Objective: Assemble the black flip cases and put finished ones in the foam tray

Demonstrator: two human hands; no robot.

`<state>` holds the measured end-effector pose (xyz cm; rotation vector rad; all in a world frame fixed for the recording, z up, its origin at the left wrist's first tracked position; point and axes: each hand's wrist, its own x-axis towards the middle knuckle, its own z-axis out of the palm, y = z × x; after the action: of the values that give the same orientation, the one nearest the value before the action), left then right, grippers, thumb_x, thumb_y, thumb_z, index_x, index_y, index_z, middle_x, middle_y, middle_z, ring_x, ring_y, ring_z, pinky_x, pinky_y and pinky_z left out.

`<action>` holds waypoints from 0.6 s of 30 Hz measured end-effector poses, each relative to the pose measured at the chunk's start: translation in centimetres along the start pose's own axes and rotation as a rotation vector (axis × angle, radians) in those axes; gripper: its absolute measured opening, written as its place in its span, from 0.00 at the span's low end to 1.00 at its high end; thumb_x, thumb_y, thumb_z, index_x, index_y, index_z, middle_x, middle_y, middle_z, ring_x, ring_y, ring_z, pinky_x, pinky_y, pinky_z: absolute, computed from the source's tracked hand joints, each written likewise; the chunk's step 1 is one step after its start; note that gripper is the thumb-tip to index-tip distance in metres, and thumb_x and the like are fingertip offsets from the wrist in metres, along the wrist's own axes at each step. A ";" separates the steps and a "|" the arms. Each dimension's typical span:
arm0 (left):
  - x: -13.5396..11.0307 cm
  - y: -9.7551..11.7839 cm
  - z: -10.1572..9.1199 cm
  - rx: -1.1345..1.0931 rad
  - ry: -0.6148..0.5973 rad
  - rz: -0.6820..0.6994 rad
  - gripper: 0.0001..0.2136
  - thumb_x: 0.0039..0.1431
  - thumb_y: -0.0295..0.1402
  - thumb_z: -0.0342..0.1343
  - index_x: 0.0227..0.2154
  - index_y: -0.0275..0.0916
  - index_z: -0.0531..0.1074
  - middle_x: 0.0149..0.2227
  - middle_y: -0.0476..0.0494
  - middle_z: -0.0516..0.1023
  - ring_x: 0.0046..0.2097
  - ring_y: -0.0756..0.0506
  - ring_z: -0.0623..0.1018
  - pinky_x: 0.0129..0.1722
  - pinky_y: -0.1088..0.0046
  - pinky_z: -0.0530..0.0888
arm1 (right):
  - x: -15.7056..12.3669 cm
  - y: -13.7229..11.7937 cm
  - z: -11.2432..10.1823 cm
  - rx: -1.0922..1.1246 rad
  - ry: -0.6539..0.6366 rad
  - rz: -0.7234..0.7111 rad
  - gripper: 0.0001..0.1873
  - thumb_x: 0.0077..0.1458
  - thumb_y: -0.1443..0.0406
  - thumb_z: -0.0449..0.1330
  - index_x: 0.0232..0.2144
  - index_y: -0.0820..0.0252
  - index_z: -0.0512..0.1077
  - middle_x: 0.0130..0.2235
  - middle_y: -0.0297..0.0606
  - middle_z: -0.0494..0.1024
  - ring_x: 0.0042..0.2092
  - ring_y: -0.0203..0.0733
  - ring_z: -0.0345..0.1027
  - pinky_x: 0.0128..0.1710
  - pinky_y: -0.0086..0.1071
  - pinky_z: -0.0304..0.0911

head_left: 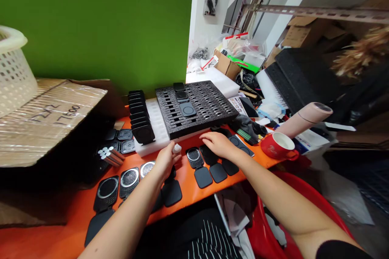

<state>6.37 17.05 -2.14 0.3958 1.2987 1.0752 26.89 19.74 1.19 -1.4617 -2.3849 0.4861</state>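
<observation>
My left hand (166,160) is curled over the orange table (188,184), its fingers closed on a small white piece I cannot name. Under it lie flat black square parts (172,192) and round-mesh parts (129,178). My right hand (219,144) rests palm down with fingers spread on black parts (209,156) beside a mesh-faced part (194,157). Just behind both hands stands a black slotted foam tray (209,107) holding a few black parts (187,109), set on a white foam block (155,129).
A row of upright black parts (140,117) stands left of the tray. Metal rods (110,155) lie at the left. A red mug (278,145), a pink tube (305,119) and black gloves (247,127) sit at the right. A cardboard box (45,117) and white basket (12,68) fill the left.
</observation>
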 end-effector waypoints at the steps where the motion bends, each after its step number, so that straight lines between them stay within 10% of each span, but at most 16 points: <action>1: 0.0 -0.1 0.1 0.000 -0.001 0.000 0.08 0.58 0.36 0.53 0.30 0.37 0.70 0.31 0.45 0.76 0.33 0.50 0.77 0.35 0.76 0.74 | -0.8 0.4 0.2 -0.052 -0.032 -0.019 0.16 0.58 0.67 0.51 0.46 0.58 0.73 0.47 0.41 0.76 0.50 0.43 0.68 0.52 0.39 0.60; 8: 0.0 0.0 0.0 0.028 0.023 0.001 0.11 0.58 0.38 0.53 0.33 0.34 0.72 0.29 0.44 0.76 0.25 0.52 0.75 0.29 0.79 0.74 | -4.1 1.1 3.5 -0.280 -0.117 -0.066 0.24 0.58 0.59 0.53 0.56 0.58 0.64 0.57 0.43 0.66 0.61 0.51 0.52 0.61 0.54 0.41; 18: -1.3 0.1 -0.7 0.059 0.071 0.085 0.15 0.61 0.39 0.48 0.43 0.34 0.70 0.32 0.45 0.76 0.21 0.54 0.71 0.24 0.79 0.72 | -3.2 -0.1 3.0 -0.195 0.214 -0.059 0.20 0.62 0.63 0.46 0.54 0.58 0.65 0.56 0.43 0.68 0.60 0.48 0.53 0.60 0.52 0.44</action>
<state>5.84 15.81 -1.46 0.4637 1.3893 1.1329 26.94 16.38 -1.66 -1.4364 -2.3471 0.0781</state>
